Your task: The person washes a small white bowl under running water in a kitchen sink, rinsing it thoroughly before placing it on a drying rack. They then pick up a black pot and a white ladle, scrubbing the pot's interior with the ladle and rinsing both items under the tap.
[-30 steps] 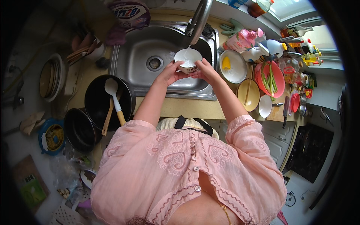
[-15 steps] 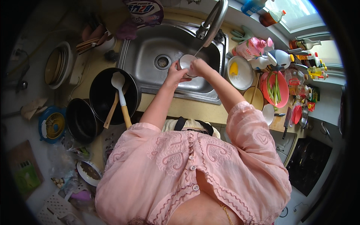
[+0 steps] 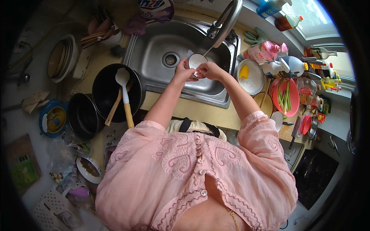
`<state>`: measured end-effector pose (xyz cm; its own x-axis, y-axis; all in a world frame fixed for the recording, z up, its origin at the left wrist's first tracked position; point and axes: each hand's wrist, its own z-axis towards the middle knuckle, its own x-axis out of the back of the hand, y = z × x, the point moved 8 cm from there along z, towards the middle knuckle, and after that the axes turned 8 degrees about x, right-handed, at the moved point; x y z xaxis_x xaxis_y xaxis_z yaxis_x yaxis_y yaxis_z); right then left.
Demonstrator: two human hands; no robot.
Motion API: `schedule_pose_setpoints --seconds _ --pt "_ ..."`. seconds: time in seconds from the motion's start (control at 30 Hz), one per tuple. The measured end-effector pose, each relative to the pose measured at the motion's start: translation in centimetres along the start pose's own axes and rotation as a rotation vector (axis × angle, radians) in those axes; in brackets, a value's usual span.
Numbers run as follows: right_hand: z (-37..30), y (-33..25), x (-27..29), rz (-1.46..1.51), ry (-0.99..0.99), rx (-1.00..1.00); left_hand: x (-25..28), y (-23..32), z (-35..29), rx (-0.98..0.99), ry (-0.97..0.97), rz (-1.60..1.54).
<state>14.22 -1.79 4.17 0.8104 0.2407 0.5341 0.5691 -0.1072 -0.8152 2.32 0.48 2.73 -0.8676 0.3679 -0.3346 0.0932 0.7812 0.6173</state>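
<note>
White inside and probably ceramic, the small bowl [image 3: 197, 60] is held up over the right half of the sink [image 3: 152, 50], between the drain [image 3: 170, 59] and the sink's right edge, with the tap [image 3: 228, 24] arching above and a thin stream of water [image 3: 208, 51] falling toward its far rim. It should be light and stiff, yet slippery when wet and liable to chip against the steel. The surest hold would be around the outer wall, thumb near the rim, fingers beneath. The left hand [image 3: 183, 73] grasps its left side. The right hand [image 3: 211, 71] bends its fingers in at the near right rim; whether they pinch it or only touch, I cannot tell. Both forearms [image 3: 167, 99] reach across the near edge of the table [image 3: 192, 116] and converge, the right hand's back turned upward.
</note>
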Motion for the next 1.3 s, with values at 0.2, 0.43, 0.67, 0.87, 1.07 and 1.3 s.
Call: schedule_pose_setpoints --seconds 0.2,0.43,0.67,0.87,1.07,1.3 --pt "1.1 -5.0 12.2 -0.455 0.715 0.088 2.7 2.7 -0.4 -0.315 0.306 0.397" --pt "7.1 0.8 11.2 -0.642 0.59 0.092 1.4 6.7 -5.6 -0.731 0.606 0.831" --pt "7.1 -0.7 14.0 -0.513 0.513 -0.071 0.7 7.6 -8.5 -0.99 0.592 1.012" --pt "6.3 0.6 14.3 -0.464 0.602 0.005 -0.2 6.6 -8.5 -1.018 0.558 1.099" --pt "0.5 -1.1 12.7 0.295 0.397 -0.063 5.7 5.1 -3.1 -0.483 0.335 0.17" --pt "-4.9 -4.7 5.0 1.366 0.201 0.147 3.4 4.8 -1.1 -0.074 -0.162 -0.078"
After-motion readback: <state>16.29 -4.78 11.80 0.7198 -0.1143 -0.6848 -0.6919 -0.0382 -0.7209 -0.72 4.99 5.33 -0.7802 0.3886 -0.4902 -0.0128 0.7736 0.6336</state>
